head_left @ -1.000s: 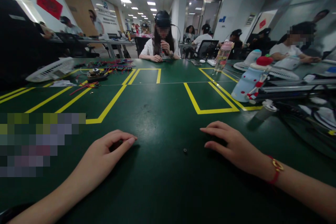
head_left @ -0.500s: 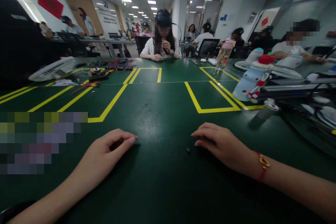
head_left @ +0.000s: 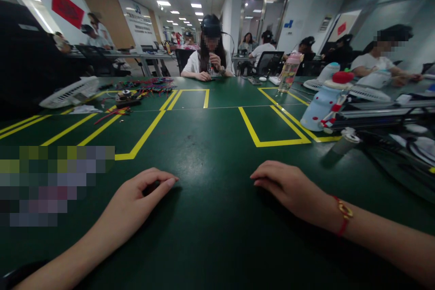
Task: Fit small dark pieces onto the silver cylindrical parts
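Note:
My left hand (head_left: 144, 195) rests on the green table (head_left: 204, 231), its thumb and index fingertips pressed together in a pinch. Whatever may be between them is too small or hidden to make out. Across from it, my right hand (head_left: 288, 190) hovers over or lies on the table with fingers curled together and the thumb close beneath. Its fingertips point left, and their inside is hidden. A red cord bracelet with a gold ring (head_left: 345, 210) circles the right wrist. No small part shows on the tabletop between the two hands.
Yellow tape (head_left: 283, 142) marks boxes on the table. To the right are a light-blue bottle (head_left: 319, 106), an open can (head_left: 348, 140), a clear bottle (head_left: 288, 74) and cables. Wires (head_left: 152, 84) and a white fan (head_left: 73, 93) lie left. A person (head_left: 210, 54) sits opposite.
A small dark ring-like piece that lay just left of my right fingertips is no longer visible. The right fingers have drawn closer together and slightly right. My left hand has stayed put.

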The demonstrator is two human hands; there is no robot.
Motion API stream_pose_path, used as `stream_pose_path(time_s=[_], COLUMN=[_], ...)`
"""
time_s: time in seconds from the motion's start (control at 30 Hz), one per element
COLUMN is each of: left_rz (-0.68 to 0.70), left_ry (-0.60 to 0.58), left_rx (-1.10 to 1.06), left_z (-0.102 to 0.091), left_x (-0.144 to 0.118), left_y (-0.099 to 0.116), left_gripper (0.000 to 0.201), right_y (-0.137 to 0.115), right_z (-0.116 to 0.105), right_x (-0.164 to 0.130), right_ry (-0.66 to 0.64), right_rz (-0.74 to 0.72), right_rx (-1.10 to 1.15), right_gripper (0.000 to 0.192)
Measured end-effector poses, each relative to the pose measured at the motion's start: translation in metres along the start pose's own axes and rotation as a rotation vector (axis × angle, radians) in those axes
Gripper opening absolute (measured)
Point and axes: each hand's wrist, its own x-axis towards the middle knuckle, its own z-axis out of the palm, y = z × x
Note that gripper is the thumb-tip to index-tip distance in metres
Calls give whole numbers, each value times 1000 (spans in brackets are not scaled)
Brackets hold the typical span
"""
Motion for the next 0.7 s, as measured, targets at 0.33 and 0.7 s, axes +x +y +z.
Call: stream_pose_path(time_s=[0.33,0.7], left_rz=[24,28], left_ry=[-19,-24], left_rx=[-11,-15], left_z=[0,1], left_x=[0,1], left_y=[5,-7], left_gripper=[31,31], right_y=[156,186], right_z=[-128,-134], right_x=[-44,-58], right_ry=[188,49], right_rz=[848,993], right_rx=[-510,-591], right_gripper=[62,46])
